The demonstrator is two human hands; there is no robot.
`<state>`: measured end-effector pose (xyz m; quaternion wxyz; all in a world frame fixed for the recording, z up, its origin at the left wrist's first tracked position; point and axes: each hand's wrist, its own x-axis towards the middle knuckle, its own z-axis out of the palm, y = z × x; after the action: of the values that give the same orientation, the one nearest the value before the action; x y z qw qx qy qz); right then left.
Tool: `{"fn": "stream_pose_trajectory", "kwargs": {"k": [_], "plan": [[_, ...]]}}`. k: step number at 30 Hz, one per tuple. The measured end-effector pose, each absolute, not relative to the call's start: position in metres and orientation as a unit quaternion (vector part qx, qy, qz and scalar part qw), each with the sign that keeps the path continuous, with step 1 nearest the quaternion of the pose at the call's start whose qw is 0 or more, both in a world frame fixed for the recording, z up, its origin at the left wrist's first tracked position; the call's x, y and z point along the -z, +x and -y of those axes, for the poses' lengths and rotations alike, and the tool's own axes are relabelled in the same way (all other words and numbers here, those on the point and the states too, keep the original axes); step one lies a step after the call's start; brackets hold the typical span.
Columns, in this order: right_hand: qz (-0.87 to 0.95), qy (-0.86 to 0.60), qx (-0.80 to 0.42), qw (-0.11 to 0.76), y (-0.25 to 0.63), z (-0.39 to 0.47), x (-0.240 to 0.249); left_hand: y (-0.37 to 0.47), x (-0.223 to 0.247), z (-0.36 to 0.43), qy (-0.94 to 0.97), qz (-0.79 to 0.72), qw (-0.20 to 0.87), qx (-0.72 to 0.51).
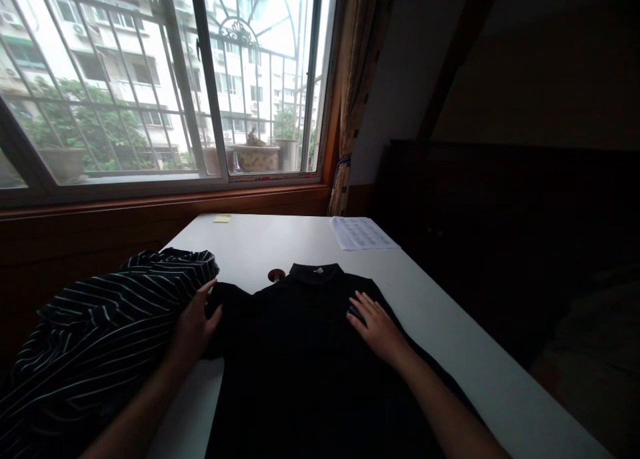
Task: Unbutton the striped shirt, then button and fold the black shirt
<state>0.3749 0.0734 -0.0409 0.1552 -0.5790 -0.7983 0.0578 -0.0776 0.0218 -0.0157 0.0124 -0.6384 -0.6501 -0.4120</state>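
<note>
A black collared shirt [295,352] lies spread on the white table [280,239], its collar toward the window and its lower part running out of view at the bottom. My left hand [197,319] is at the end of the shirt's left-side sleeve, thumb and fingers apart with dark cloth between them. Flat on the upper right of the shirt rests my right hand [375,322], fingers stretched out and slightly spread. Beside my left hand, a black garment with white stripes [120,305] is heaped along the table's left edge.
Printed paper sheets [363,233] lie at the table's far right corner, and a yellow sticky note [222,219] at the far left. A round cable hole [276,275] opens near the collar. Beyond stand a barred window [210,85] and a tied curtain [347,125].
</note>
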Motion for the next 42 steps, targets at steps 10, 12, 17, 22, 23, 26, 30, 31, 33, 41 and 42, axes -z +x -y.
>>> {"fn": "stream_pose_trajectory", "kwargs": {"k": [10,12,17,22,23,26,30,31,33,41,42], "plan": [[0.811,-0.545,-0.031,0.209,0.374,-0.070,0.034,-0.052,-0.024,0.013,-0.661,0.586,0.050,0.467],[0.824,-0.512,-0.015,0.244,0.366,-0.064,0.021,-0.047,-0.025,0.017,-0.682,0.557,0.060,0.470],[0.838,-0.437,-0.110,0.308,0.322,-0.042,-0.018,-0.033,-0.024,0.025,-0.765,0.471,0.097,0.428],[0.731,-0.398,-0.471,0.292,0.260,-0.035,-0.024,-0.013,-0.030,0.040,-0.875,0.361,0.102,0.306],[0.699,-0.399,-0.525,0.278,0.250,-0.037,-0.020,-0.008,-0.032,0.043,-0.898,0.329,0.095,0.277],[0.658,-0.439,-0.552,0.265,0.229,-0.041,-0.007,0.005,-0.038,0.053,-0.940,0.255,0.072,0.216],[0.648,-0.478,-0.513,0.298,0.222,-0.044,0.010,0.007,-0.035,0.052,-0.943,0.253,0.036,0.212],[0.640,-0.479,-0.516,0.308,0.223,-0.044,0.014,0.004,-0.032,0.049,-0.940,0.267,0.025,0.211],[0.623,-0.469,-0.535,0.326,0.226,-0.044,0.018,-0.005,-0.025,0.040,-0.926,0.312,0.004,0.213],[0.643,-0.474,-0.472,0.374,0.233,-0.044,0.014,-0.033,-0.014,0.015,-0.871,0.414,-0.115,0.238],[0.659,-0.487,-0.433,0.375,0.233,-0.045,0.013,-0.033,-0.014,0.015,-0.870,0.414,-0.125,0.236]]}}
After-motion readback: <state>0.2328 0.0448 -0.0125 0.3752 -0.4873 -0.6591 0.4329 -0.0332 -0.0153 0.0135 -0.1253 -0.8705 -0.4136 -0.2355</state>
